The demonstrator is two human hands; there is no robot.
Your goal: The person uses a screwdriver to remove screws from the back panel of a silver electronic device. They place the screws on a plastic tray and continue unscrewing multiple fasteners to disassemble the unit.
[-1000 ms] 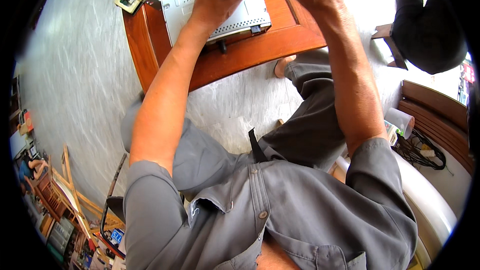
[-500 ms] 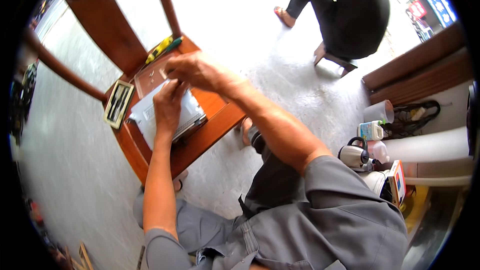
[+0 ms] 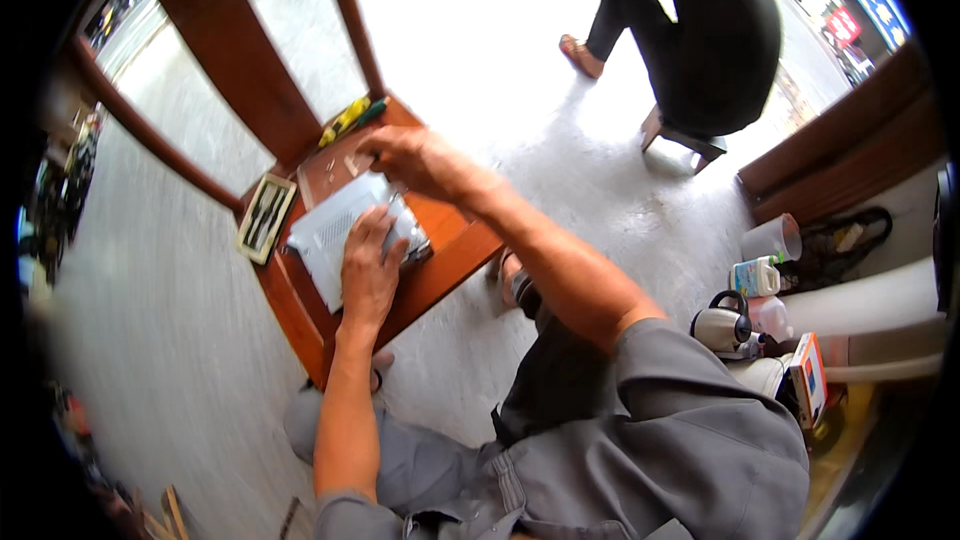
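Note:
A flat silver-grey metal box with perforated vents rests on the seat of a reddish wooden chair. My left hand lies on the box's near side, its fingers stretched out over the top. Beyond the box, my right hand is held with fingers bent together above a shallow clear tray where a few tiny pieces lie. Whatever those fingers pinch is too small to make out. A cream case of slim dark tools sits left of the box. Behind the tray are a yellow-and-black tool and a green-handled tool.
The chair's back slat and posts rise at the far left. A person in black sits on a low stool farther off. To the right stand a kettle, a white jug and a clear plastic container.
My hands were close together over the box. Now the right has drawn away toward the tray, and the left has opened and settled flat on the box. The whole view has shifted slightly.

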